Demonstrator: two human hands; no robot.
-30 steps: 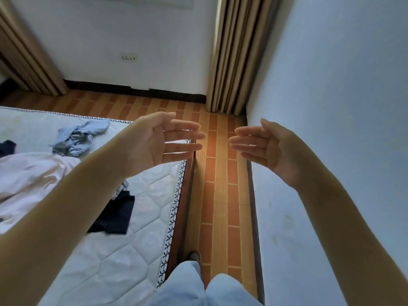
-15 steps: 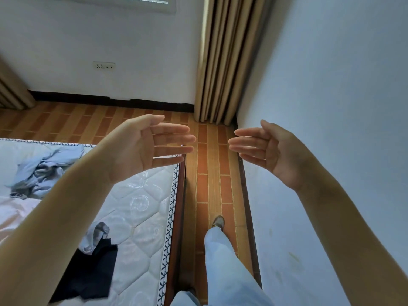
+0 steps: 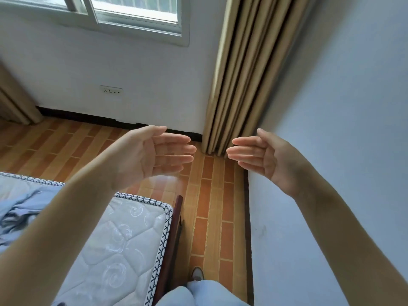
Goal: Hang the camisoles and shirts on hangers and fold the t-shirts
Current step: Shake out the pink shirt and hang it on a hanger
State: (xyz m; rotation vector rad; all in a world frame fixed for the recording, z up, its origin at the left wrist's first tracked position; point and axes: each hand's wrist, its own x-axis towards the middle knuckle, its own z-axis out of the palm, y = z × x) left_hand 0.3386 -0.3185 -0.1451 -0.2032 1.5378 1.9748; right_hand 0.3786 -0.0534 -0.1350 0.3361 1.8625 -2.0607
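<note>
Compared with the earlier frames, the view has tilted upward — a window (image 3: 136,12) now shows at the top, and the dark garment seen on the mattress a moment ago has left the picture. Both hands remain raised in front of the person, palms facing each other, in much the same pose as before.

Left hand (image 3: 152,155): fingers straight and close together, thumb up, holding nothing. Right hand (image 3: 265,160): likewise flat and empty, fingers pointing toward the left hand; the fingertips of the two hands are near each other but apart.

Below the left forearm lies a white quilted mattress (image 3: 123,239) on a dark wooden bed frame (image 3: 174,228). A crumpled light-blue garment (image 3: 19,208) rests on the mattress at the left edge of the view, well apart from both hands; whether it is a shirt or a t-shirt cannot be told.

Beige curtains (image 3: 247,74) hang in the corner beside the right-hand wall (image 3: 342,107). A wall socket (image 3: 111,90) sits under the window — above the tiled floor (image 3: 212,206). A shoe (image 3: 197,273) and pale trouser legs (image 3: 198,294) appear at the bottom.
</note>
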